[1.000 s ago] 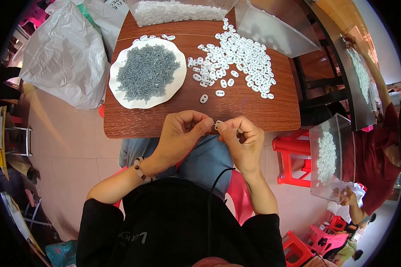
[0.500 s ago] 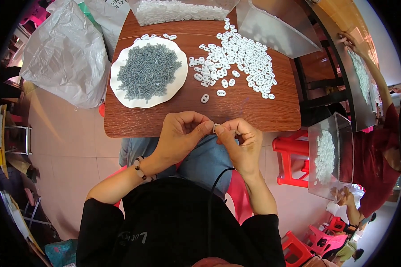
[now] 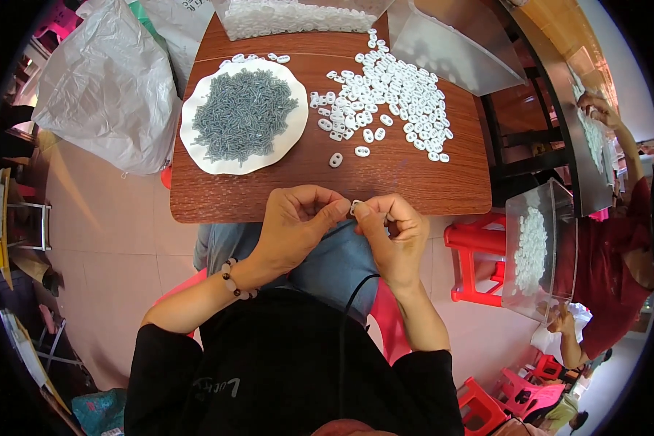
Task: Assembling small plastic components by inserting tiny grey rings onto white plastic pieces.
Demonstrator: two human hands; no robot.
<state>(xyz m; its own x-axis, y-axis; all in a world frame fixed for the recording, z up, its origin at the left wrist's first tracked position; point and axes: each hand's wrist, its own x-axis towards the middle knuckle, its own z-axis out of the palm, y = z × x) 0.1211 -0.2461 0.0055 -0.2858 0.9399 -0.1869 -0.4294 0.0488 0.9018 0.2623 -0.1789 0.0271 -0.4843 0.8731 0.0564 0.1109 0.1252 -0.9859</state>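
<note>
Just in front of the table's near edge, over my lap, my two hands meet fingertip to fingertip. My right hand (image 3: 394,231) pinches a small white oval piece with two holes (image 3: 355,206). Thumb and forefinger of my left hand (image 3: 292,224) are pressed together right beside that piece; whatever they hold is too small to make out. Beyond my left hand, a white wavy-rimmed plate (image 3: 293,136) bears a heap of small grey-blue rods (image 3: 241,115). Many loose two-holed white pieces (image 3: 396,87) lie spread on the wooden table (image 3: 269,196), farther off to the right.
A clear bin of white pieces (image 3: 298,18) stands at the table's far edge, with a translucent panel (image 3: 450,51) to its right. White sacks (image 3: 109,94) stand at left. On the right, a person in red (image 3: 618,269) holds a clear bin (image 3: 512,291) by a red stool (image 3: 465,243).
My hands have barely shifted, with the white piece showing slightly more between the fingertips. At the right, the other person's far hand has moved over the white pieces on their table.
</note>
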